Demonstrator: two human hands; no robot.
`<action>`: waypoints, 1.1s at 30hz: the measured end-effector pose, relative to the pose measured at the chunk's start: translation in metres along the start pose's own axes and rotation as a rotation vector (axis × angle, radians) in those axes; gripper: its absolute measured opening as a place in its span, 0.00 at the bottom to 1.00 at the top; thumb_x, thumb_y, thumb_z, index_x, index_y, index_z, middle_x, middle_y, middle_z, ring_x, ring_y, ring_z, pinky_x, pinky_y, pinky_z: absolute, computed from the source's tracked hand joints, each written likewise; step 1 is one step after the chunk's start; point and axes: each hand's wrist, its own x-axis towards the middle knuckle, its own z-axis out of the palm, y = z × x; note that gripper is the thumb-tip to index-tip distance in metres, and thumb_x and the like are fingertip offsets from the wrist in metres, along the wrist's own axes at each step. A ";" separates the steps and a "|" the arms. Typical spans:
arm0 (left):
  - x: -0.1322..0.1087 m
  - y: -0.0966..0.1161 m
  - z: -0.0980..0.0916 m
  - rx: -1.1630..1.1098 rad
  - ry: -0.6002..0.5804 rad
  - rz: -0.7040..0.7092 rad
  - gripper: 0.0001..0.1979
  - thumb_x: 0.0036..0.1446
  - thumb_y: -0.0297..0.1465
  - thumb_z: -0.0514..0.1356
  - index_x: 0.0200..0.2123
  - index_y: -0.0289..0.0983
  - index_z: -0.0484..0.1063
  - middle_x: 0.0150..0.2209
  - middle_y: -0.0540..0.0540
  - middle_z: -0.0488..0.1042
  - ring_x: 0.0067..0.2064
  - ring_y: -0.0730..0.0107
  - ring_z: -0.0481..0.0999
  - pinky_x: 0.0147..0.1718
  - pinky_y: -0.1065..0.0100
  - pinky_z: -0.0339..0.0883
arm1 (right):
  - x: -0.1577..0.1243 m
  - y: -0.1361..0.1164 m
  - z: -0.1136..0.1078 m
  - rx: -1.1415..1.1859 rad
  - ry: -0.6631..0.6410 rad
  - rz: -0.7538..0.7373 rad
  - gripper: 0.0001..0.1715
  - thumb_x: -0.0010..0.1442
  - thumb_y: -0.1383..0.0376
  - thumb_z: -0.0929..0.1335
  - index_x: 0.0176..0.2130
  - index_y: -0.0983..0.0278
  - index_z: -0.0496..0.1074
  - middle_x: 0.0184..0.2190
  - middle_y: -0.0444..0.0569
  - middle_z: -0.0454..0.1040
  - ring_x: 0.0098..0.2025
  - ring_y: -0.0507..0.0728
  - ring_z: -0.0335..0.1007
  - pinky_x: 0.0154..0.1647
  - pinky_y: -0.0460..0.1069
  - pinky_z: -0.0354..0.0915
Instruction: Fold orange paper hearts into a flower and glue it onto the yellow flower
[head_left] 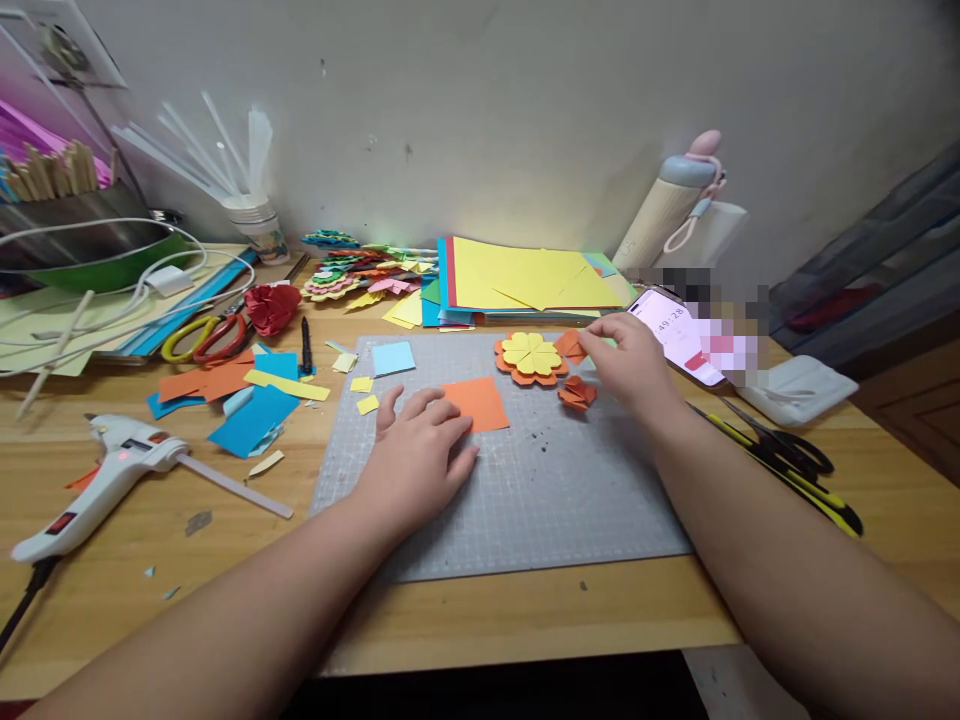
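Fingers spread, my left hand (pixel 416 455) rests on the grey cutting mat (pixel 585 500), its fingertips on the edge of an orange paper square (pixel 484 402). My right hand (pixel 634 365) pinches a small folded orange paper piece (pixel 572 346) between thumb and fingers. Right beside that piece lies a paper flower (pixel 531 356) with yellow petals over orange ones. A crumpled-looking folded orange paper piece (pixel 577 394) sits just below it. Near the mat's upper left are a light blue paper square (pixel 394 358) and two small yellow squares (pixel 361 384).
A white glue gun (pixel 112 480) and paper scraps (pixel 255 415) lie at left, near scissors (pixel 217 338). Behind stand a stack of coloured paper (pixel 525 275) and a bottle (pixel 660 205). At right are a phone (pixel 667 335), black scissors (pixel 780 440) and a white case (pixel 799 388).
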 end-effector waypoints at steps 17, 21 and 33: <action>-0.002 -0.014 0.000 -0.066 -0.013 -0.084 0.33 0.50 0.45 0.64 0.58 0.42 0.62 0.56 0.42 0.71 0.61 0.50 0.61 0.61 0.45 0.34 | 0.021 0.041 0.006 -0.288 -0.159 0.152 0.08 0.47 0.64 0.66 0.26 0.62 0.76 0.34 0.56 0.73 0.44 0.70 0.65 0.44 0.64 0.55; -0.002 -0.013 -0.001 -0.093 -0.042 -0.061 0.30 0.51 0.42 0.64 0.57 0.44 0.63 0.54 0.44 0.72 0.59 0.52 0.63 0.60 0.46 0.39 | 0.002 0.020 0.002 -0.203 -0.023 -0.055 0.14 0.56 0.66 0.61 0.37 0.66 0.74 0.44 0.61 0.70 0.51 0.72 0.60 0.49 0.67 0.51; -0.001 -0.014 -0.001 -0.148 -0.046 0.014 0.24 0.52 0.39 0.64 0.53 0.42 0.68 0.52 0.44 0.74 0.56 0.53 0.67 0.58 0.47 0.43 | -0.068 -0.035 0.018 0.076 -0.616 -0.795 0.33 0.55 0.54 0.71 0.56 0.63 0.67 0.57 0.58 0.67 0.58 0.67 0.62 0.56 0.61 0.59</action>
